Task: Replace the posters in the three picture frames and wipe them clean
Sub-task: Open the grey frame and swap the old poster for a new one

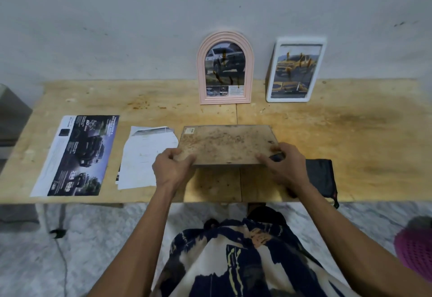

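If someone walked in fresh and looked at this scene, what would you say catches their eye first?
Probably the brown frame back lying face down at the centre of the table, with the left hand and right hand gripping its near corners. Next, the pink arched frame and white frame leaning on the wall behind, both streaked with brown smears. A dark car poster lies flat at the left.

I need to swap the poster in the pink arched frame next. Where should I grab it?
Grip the pink arched frame by its two straight side rails, low down, coming from the front with a hand on each side. It leans upright against the wall, so the back is unreachable and the arch offers a poorer hold.
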A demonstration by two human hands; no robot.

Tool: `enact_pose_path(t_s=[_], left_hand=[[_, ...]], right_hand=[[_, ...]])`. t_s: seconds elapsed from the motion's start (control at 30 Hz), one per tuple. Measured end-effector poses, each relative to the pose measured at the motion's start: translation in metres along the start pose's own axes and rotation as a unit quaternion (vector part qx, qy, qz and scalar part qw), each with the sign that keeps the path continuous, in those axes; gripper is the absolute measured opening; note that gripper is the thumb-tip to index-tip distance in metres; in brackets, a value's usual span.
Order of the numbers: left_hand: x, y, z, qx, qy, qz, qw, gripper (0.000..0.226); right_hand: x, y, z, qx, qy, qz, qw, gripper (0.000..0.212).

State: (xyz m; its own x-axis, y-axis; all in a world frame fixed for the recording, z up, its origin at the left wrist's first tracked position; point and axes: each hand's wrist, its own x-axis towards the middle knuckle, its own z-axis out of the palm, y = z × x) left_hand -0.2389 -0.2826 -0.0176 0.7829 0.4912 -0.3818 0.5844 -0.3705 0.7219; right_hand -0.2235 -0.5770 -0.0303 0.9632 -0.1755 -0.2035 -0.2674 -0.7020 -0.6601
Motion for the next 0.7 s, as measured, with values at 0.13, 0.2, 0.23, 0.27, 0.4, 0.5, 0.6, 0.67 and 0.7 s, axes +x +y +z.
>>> enact_pose_path(t_s=[0.13, 0.2, 0.23, 0.27, 0.4, 0.5, 0.6, 0.67, 0.7], left_hand=[[0.008, 0.018, -0.020, -0.019, 0.015, 0.053, 0.998, 0.050], [0.010, 0.028, -0.030, -0.036, 0.005, 0.081, 0.996, 0.052], [0.011, 0.034, -0.034, -0.048, -0.003, 0.096, 0.994, 0.051], [0.012, 0.038, -0.037, -0.059, -0.009, 0.110, 0.992, 0.048], [0.014, 0.051, -0.050, -0.073, -0.034, 0.171, 0.982, 0.036], [0.009, 0.058, -0.056, -0.051, -0.028, 0.214, 0.975, 0.038], [-0.006, 0.058, -0.055, -0.088, -0.020, 0.237, 0.967, 0.038], [-0.015, 0.056, -0.048, -0.140, -0.015, 0.214, 0.967, 0.036], [-0.017, 0.054, -0.043, -0.168, -0.007, 0.191, 0.967, 0.035]], right_hand=[[0.001, -0.019, -0.035, 0.121, -0.062, -0.003, 0.991, 0.065], [0.003, -0.025, -0.046, 0.137, -0.030, -0.022, 0.990, 0.057], [0.004, -0.029, -0.050, 0.133, -0.006, -0.039, 0.990, 0.051], [0.005, -0.033, -0.053, 0.125, 0.017, -0.054, 0.991, 0.046], [0.016, -0.047, -0.063, 0.124, 0.093, -0.062, 0.986, 0.058], [0.025, -0.056, -0.075, 0.140, 0.103, -0.046, 0.984, 0.075], [0.023, -0.062, -0.084, 0.145, 0.092, -0.044, 0.984, 0.074], [0.020, -0.063, -0.085, 0.160, 0.093, -0.039, 0.982, 0.066], [0.019, -0.062, -0.085, 0.171, 0.095, -0.031, 0.980, 0.062]])
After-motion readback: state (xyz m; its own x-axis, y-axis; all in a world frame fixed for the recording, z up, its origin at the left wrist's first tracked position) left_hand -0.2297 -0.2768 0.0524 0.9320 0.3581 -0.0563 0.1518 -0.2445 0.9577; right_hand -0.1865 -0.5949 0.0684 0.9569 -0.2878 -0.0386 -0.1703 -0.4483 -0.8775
